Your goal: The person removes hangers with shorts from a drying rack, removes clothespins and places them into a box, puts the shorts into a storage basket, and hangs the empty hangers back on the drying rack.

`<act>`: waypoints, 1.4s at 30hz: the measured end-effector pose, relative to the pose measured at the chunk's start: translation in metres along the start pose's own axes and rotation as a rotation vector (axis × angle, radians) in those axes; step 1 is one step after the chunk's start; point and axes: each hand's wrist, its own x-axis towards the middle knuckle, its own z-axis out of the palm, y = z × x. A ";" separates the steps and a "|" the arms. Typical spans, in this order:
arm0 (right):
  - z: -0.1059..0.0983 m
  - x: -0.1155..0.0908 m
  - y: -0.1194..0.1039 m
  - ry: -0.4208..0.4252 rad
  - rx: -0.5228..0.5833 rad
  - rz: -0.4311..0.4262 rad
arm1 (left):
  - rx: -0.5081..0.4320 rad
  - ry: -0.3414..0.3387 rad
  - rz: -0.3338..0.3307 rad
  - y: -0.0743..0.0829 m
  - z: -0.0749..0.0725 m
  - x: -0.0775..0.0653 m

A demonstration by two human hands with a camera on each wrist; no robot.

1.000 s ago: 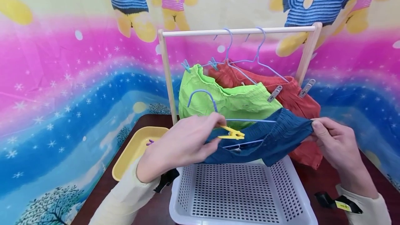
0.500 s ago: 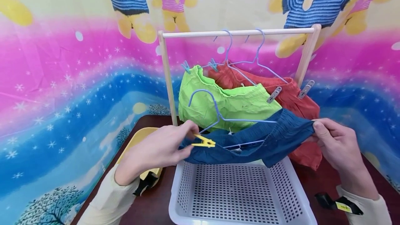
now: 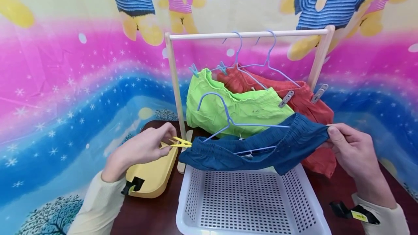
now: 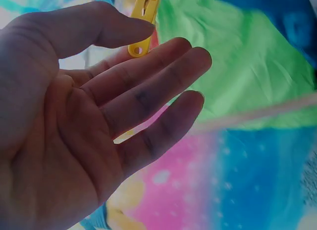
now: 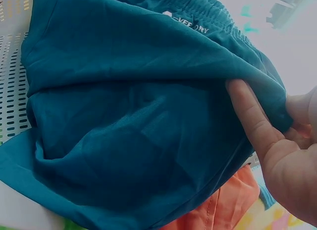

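Note:
My left hand [image 3: 142, 148] pinches a yellow clothespin [image 3: 182, 143] between thumb and fingers. Its tip reaches the left end of the waistband of dark blue shorts [image 3: 225, 157]; whether it bites the cloth I cannot tell. In the left wrist view the clothespin [image 4: 143, 22] sticks up behind the thumb, the other fingers loosely extended. My right hand [image 3: 354, 151] pinches the waistband's right corner and holds it out to the side. A lilac wire hanger [image 3: 227, 111] sits partly inside the waistband, its hook rising free. White lettering shows on the shorts [image 5: 124, 121] in the right wrist view.
Behind stands a wooden rack [image 3: 202, 36] with green shorts [image 3: 222, 108] and red shorts [image 3: 318, 119] clipped to lilac hangers. A perforated grey basket [image 3: 181, 206] stands below the blue shorts. At left, a yellow tray [image 3: 151, 177] lies on the dark table [image 3: 147, 215].
My left hand has carried the yellow clothespin leftward, from in front of the hanger to the waistband's left end. The right hand stays at the right corner.

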 end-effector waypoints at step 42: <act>-0.001 0.002 0.006 -0.066 0.186 -0.070 | 0.019 -0.408 -0.551 -0.127 0.052 0.023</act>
